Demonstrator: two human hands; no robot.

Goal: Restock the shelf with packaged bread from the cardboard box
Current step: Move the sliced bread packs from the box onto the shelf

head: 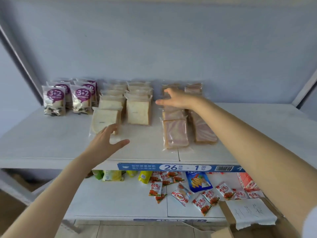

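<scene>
While both of my hands were stretched over the top shelf (42,143), neither held anything. The left hand (106,140) was open with its fingers spread, the fingertips at the near edge of the front white bread pack (104,121). I could not tell whether they touched the film. The right hand (175,98) was open too, reaching far over the left row of marbled bread packs (175,133), with the forearm crossing above the right marbled row (204,129).

My first worry was that front white pack. It leaned back on the row behind it. A careless push from the left fingers would, I judged, tip it or shove its row crooked toward the second white row (139,114) just beside it. The purple packs (54,100) at far left stood upright and looked easy to topple if the shove carried.

On the right, the nearest marbled packs sat close to the shelf's near edge. A forearm pulled back low could drag the slick wrapping and slide one off onto the snack sachets (204,198) on the lower shelf.

The cardboard box (225,215) sat at the near right, below the shelf and only partly in view, so I could not see inside it. Reaching down for it without looking risked scattering those sachets.
</scene>
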